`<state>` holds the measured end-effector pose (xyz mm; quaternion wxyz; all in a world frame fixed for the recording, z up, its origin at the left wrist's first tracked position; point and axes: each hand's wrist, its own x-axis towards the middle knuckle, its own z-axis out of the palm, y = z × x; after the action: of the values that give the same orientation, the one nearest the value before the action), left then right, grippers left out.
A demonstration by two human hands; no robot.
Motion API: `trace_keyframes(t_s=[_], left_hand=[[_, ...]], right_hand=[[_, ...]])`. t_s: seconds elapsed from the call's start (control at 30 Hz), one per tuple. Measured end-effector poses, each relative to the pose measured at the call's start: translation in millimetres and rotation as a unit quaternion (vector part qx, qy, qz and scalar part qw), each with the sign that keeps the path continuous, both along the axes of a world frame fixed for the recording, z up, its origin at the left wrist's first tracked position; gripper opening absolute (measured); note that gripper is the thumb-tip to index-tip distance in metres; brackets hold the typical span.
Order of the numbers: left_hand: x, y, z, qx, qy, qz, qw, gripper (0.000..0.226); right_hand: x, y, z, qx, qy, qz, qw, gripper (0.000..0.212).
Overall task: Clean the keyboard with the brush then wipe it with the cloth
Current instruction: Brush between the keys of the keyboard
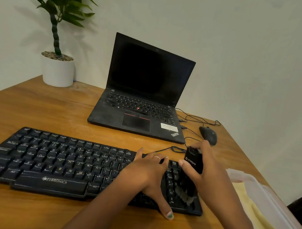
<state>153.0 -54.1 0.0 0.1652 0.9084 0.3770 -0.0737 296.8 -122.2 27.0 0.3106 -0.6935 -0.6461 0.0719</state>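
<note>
Both hands on keyboard — right hand clasping brush; left hand flat.

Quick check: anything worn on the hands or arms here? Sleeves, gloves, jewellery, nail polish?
No gloves, and no sleeves in view on either forearm. The left hand wears a thin ring on one finger and green polish on the thumbnail. The right hand shows no jewellery.

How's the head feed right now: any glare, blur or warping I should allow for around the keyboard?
Head view: soft, dim, even light, no glare on the keyboard; wide-angle bowing curves the keyboard and table edges; brush bristles and the tray at right look soft; plant throws a faint wall shadow.
</note>
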Motion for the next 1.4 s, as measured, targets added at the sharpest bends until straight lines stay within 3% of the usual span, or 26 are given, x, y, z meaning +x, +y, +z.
trace_keyframes(t_s=[0.17,0.27,0.33,0.47,0.63,0.8,0.97,1.13,1.23,1.3,1.4], left_hand=[[-0.2,0.0,0.6,-0.002,-0.003,0.001,1.000,0.130],[-0.3,0.0,-0.7,0.004,-0.007,-0.001,1.000,0.130],[-0.7,-0.6,-0.9,0.003,-0.004,0.000,1.000,0.130],[0.1,-0.4,0.4,-0.001,0.001,0.000,1.000,0.131],[-0.3,-0.6,0.8,-0.006,0.000,0.002,1.000,0.130],[0.3,-0.1,0.2,-0.003,0.003,0.002,1.000,0.131],[-0.3,-0.4,0.4,-0.006,0.000,0.005,1.000,0.130],[0.1,-0.6,-0.3,-0.007,-0.003,0.007,1.000,0.131],[-0.1,-0.1,0.0,-0.009,-0.010,0.008,1.000,0.130],[0.3,-0.3,0.6,-0.009,-0.006,0.007,1.000,0.130],[1.2,-0.1,0.7,-0.003,0.002,0.009,1.000,0.130]], right_hand=[[-14.9,2.7,-13.5,0.115,0.020,-0.032,0.993,0.037],[-13.3,2.5,-8.5,0.046,-0.039,-0.001,0.998,0.036],[-6.1,7.5,1.3,0.016,-0.031,0.000,0.999,0.034],[-9.1,11.4,-8.6,0.122,0.007,-0.034,0.992,0.036],[-0.2,14.5,-0.7,0.023,-0.012,0.018,0.999,0.035],[-6.6,16.5,-16.2,0.131,0.018,-0.020,0.991,0.035],[5.6,21.3,-3.1,0.030,0.016,0.009,0.999,0.035],[-8.6,13.4,-16.5,0.120,0.021,-0.028,0.992,0.037],[-9.4,11.8,-6.8,0.056,-0.040,0.024,0.997,0.036],[-5.6,15.0,1.0,0.030,-0.032,0.030,0.999,0.036],[-7.5,15.9,-7.3,0.109,-0.002,-0.016,0.994,0.036]])
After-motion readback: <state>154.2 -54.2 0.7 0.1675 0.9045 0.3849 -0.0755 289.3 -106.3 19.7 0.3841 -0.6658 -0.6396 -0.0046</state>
